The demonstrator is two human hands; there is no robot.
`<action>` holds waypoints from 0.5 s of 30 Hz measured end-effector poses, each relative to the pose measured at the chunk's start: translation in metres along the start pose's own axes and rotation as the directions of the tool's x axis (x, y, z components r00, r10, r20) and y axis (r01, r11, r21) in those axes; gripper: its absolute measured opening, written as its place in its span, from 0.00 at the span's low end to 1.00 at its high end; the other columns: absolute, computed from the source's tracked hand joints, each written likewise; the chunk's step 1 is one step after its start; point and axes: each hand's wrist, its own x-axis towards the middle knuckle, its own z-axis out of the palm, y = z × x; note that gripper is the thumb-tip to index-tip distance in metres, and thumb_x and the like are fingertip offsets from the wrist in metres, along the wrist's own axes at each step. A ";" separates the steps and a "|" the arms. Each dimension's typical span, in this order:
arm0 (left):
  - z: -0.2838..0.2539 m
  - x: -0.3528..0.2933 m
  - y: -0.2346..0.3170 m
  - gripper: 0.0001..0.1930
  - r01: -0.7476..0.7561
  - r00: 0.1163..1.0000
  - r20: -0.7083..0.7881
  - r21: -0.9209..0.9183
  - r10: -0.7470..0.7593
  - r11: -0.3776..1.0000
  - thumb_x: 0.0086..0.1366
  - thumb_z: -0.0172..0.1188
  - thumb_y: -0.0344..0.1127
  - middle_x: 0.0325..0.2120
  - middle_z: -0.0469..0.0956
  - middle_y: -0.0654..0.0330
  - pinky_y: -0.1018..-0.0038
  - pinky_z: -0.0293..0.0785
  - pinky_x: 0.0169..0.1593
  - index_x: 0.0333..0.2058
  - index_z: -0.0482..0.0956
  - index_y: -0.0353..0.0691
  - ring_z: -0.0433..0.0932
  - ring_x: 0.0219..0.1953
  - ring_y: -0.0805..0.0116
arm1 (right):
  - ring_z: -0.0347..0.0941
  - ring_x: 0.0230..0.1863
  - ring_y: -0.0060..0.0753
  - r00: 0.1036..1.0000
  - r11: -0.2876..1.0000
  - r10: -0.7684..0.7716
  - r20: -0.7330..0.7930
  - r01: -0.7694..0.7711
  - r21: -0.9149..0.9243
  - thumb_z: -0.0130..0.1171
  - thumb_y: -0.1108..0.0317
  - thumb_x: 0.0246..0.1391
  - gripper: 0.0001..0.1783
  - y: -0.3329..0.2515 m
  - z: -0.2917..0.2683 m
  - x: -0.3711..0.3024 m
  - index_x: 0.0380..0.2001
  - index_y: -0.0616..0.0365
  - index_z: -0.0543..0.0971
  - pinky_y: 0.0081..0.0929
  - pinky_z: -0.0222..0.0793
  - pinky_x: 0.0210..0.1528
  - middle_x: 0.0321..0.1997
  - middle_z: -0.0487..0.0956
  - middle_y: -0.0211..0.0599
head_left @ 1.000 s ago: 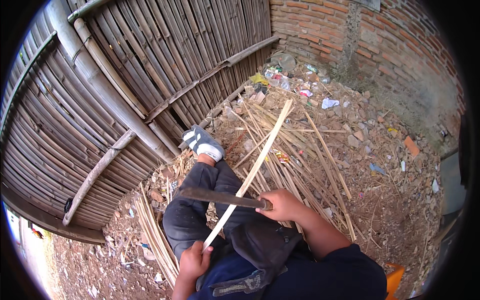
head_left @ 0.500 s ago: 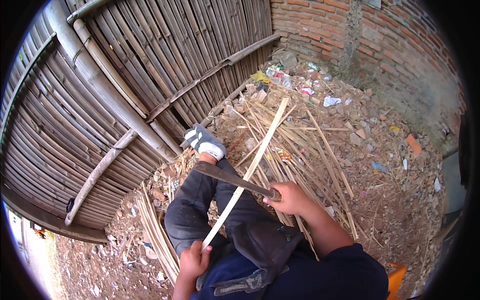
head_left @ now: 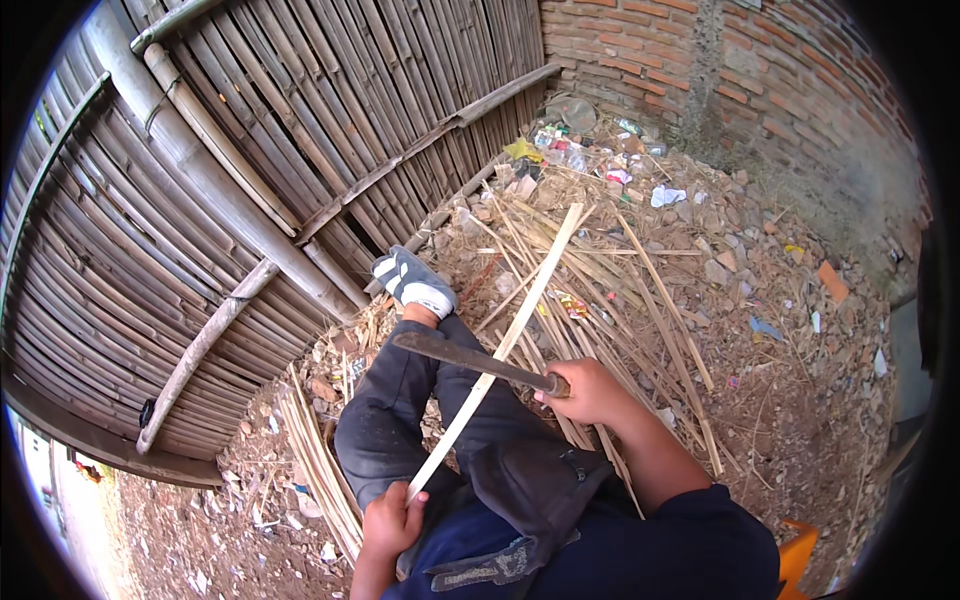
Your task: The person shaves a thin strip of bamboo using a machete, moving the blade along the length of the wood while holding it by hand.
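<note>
- Pale flat strip (head_left: 523, 312) first: from my remote seat I see it slanting over the person's lap, near end down by the belly, far end up and to the right above the scattered strips.
- Left hand (head_left: 393, 520) has the near end pinched, thumb on top, so basically the whole length runs forward and rightward from that grip.
- Right hand (head_left: 588, 392) is wrapped round the handle of a long dark knife (head_left: 465, 357), tip pointing left.
- Key bit for me: knife lies crosswise over the strip, and the crossing is nearer the right hand than the left. Can't tell from this angle if the blade actually touches.
- Under all that, dark trousers (head_left: 385, 440), legs stretched out, ending in a grey-and-white shoe (head_left: 413, 280).
- Tidy bundle of strips (head_left: 318, 470) left of the legs; loose pile of strips (head_left: 665, 300) on the right.
- Further out: bamboo fence (head_left: 290, 120) left, brick wall (head_left: 640, 50) beyond, litter (head_left: 560, 150) in the corner.
</note>
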 end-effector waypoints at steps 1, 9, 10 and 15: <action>0.001 0.000 0.001 0.15 -0.002 1.000 -0.005 -0.005 0.002 1.000 0.69 0.63 0.44 0.18 0.78 0.46 0.51 0.74 0.27 0.35 0.75 0.36 0.80 0.24 0.39 | 0.78 0.31 0.57 0.999 0.999 0.036 0.006 -0.036 0.005 0.71 0.54 0.52 0.18 0.000 -0.003 -0.001 0.33 0.57 0.80 0.47 0.73 0.33 0.25 0.79 0.46; 0.010 0.006 0.002 0.15 0.010 0.999 0.048 -0.053 -0.007 0.999 0.69 0.63 0.44 0.20 0.79 0.46 0.52 0.75 0.29 0.36 0.75 0.36 0.81 0.25 0.39 | 0.78 0.28 0.54 0.994 0.998 -0.056 0.095 0.053 0.035 0.72 0.55 0.52 0.17 -0.007 0.023 -0.005 0.32 0.57 0.80 0.43 0.71 0.31 0.24 0.78 0.46; 0.009 0.006 0.002 0.15 0.018 0.998 0.062 -0.051 -0.015 0.999 0.69 0.63 0.44 0.20 0.79 0.46 0.52 0.75 0.29 0.36 0.75 0.36 0.81 0.26 0.39 | 0.78 0.28 0.53 0.992 0.997 -0.069 0.103 0.067 0.026 0.72 0.54 0.52 0.16 -0.008 0.024 -0.006 0.33 0.55 0.80 0.44 0.71 0.31 0.23 0.79 0.44; 0.005 0.004 0.001 0.15 0.022 0.999 0.048 -0.026 -0.021 0.999 0.69 0.63 0.44 0.20 0.79 0.46 0.52 0.75 0.29 0.36 0.75 0.36 0.81 0.26 0.39 | 0.78 0.27 0.53 0.991 0.998 -0.058 0.123 0.054 0.034 0.72 0.54 0.51 0.16 -0.007 0.021 -0.003 0.32 0.54 0.80 0.44 0.71 0.31 0.23 0.78 0.43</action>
